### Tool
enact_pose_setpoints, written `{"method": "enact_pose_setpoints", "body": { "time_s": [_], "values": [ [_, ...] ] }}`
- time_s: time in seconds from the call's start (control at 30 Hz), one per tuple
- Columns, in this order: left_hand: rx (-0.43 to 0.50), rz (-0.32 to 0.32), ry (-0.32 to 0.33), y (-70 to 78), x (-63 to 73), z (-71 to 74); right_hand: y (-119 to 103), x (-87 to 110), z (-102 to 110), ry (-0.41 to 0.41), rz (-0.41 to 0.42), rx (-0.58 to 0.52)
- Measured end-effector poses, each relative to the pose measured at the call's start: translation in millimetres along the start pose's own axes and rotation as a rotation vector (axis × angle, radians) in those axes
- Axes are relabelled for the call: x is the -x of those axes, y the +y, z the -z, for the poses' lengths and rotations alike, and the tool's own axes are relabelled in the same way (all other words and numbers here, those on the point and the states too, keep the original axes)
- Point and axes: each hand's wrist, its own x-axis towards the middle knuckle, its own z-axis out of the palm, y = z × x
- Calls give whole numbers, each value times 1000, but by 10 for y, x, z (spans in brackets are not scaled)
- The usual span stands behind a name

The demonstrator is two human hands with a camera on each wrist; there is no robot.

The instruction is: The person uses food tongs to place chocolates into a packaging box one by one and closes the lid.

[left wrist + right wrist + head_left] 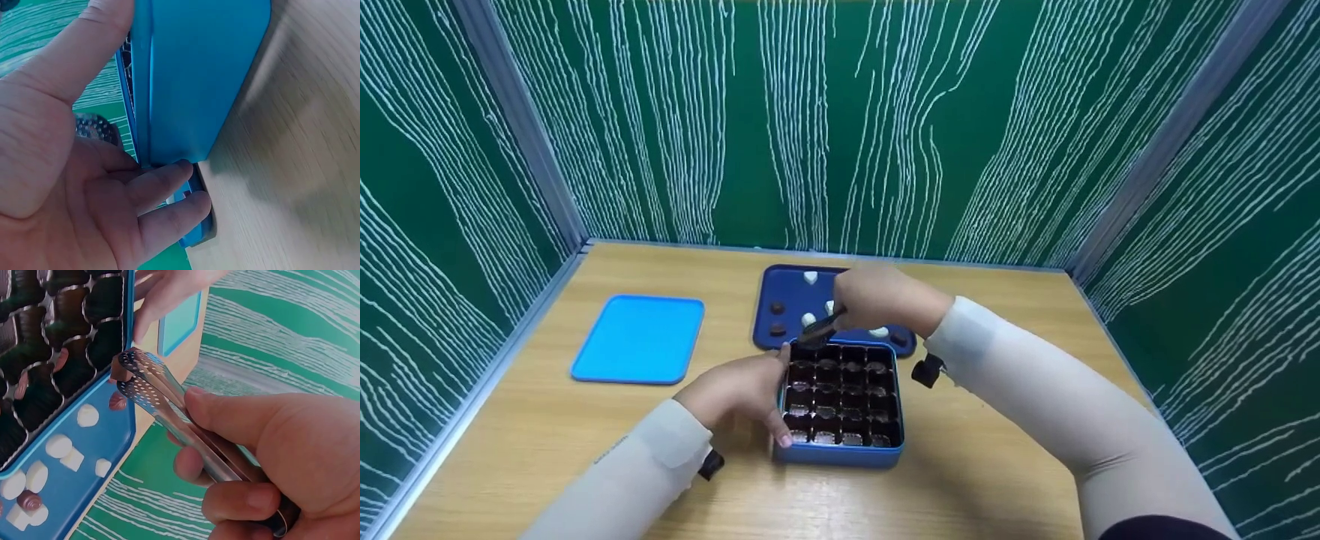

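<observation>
My right hand [877, 296] grips metal tongs [169, 405] with perforated ends. Between the tong tips is a small brown chocolate [119, 370], above the back left corner of a blue tin box [840, 456]. Inside the box is a dark brown insert [840, 390] divided into several square compartments. With its thumb at the front left corner and fingers toward the back left corner, my left hand [746, 386] holds the box by its left side. In the left wrist view, the box's side wall [202, 73] stands between thumb and fingertips.
Behind the box lies a dark blue tray [795, 274] bearing several white chocolates [810, 277] and brown chocolates [777, 330], partly covered by my right hand. A light blue lid [641, 341] rests on the table at the left. Green walls with white lines enclose the wooden table [982, 450].
</observation>
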Motion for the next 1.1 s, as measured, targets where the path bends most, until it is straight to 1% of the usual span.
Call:
{"method": "enact_pose_setpoints", "body": {
  "time_s": [0.13, 0.3, 0.4, 0.57, 0.67, 0.77, 0.97, 1.03, 1.1],
  "values": [
    [12, -20, -2, -22, 8, 19, -93, -9, -8, -12, -3, 17],
    [21, -28, -3, -12, 4, 34, -192, -83, -49, -41, -18, 40],
    [29, -22, -5, 11, 8, 37, -244, -138, -82, -56, -37, 53],
    [17, -5, -6, 39, 18, 41, -325, -210, -115, -42, -49, 76],
    [8, -1, -5, 46, 16, 40, -370, -267, -118, -51, -53, 98],
    [6, 2, -5, 52, 18, 43, -425, -334, -100, -83, -64, 140],
    [-11, 26, -7, 63, 21, 64, -578, -522, -71, -191, -111, 266],
    [-21, 38, -4, 71, 31, 58, -620, -580, -106, -210, -102, 312],
    [-24, 47, 1, 82, 41, 45, -651, -620, -151, -209, -82, 351]
  ]
}}
